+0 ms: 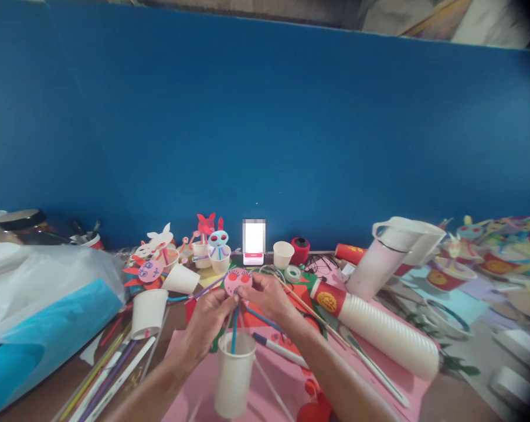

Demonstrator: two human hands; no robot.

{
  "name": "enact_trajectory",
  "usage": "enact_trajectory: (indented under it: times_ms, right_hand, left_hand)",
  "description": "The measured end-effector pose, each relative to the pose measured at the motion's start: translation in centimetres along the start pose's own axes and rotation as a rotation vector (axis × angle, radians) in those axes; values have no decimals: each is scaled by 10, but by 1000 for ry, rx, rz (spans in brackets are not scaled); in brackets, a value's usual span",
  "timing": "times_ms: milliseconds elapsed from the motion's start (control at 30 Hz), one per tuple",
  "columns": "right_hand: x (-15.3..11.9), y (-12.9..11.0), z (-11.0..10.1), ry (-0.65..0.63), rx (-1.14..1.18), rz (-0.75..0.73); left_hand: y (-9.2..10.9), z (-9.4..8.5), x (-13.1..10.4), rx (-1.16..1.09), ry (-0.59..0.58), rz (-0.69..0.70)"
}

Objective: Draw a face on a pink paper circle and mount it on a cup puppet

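Observation:
A pink paper face point(232, 291) with red eyes and drawn lashes is pinched between both hands above a white paper cup point(233, 384). My left hand point(210, 319) grips its lower left edge, fingers closed. On its right edge my right hand point(271, 298) is closed too, with the fingertips on the disc. A blue stick point(234, 335) runs from beneath the face down into the upright cup; my fingers hide how they join. The cup stands on pink paper point(190, 375). Behind it lies a capped marker point(282, 350).
A long stack of paper cups point(388, 331) lies at right, near a pitcher point(370, 264). Finished paper-face cups point(220, 258) stand at the back beside a lit phone point(254, 237). At left are a plastic bag point(49, 316), an upturned cup point(148, 313) and coloured sticks point(111, 378).

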State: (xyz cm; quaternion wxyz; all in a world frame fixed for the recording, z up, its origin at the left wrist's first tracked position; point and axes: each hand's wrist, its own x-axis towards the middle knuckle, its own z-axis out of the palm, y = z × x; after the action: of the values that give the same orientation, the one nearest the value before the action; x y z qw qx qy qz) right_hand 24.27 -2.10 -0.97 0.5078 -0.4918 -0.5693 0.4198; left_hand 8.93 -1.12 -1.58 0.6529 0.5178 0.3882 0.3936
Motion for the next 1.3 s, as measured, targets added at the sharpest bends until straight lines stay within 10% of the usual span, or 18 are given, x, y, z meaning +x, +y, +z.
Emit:
enact_trajectory:
  times_ms: [1300]
  right_hand:
    - [-2, -9, 1, -14, 58, 37]
  left_hand:
    - [5, 5, -4, 71, -18, -80]
